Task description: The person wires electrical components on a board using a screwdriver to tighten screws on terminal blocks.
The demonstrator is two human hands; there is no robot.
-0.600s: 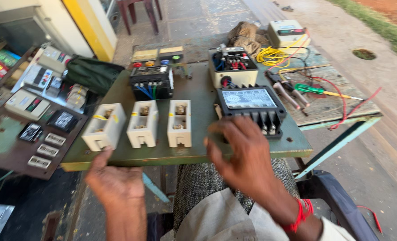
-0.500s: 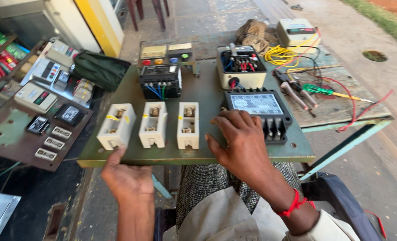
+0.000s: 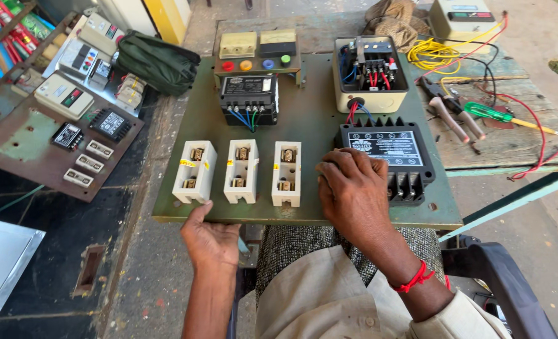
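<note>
Green board [image 3: 310, 125]: left hand [image 3: 211, 242] seemingly grips its near edge, right hand [image 3: 354, 191] rests open beside white-labelled black unit [image 3: 385, 154].

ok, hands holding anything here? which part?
Left hand grips the green panel board at its near edge. Right hand rests flat on top, gripping nothing.

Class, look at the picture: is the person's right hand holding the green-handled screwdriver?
No: the right hand rests on the green board beside the black meter, while the green-handled screwdriver lies apart on the wooden table.

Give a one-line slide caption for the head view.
Left hand grips green panel board edge; right hand rests beside black meter unit.
</note>
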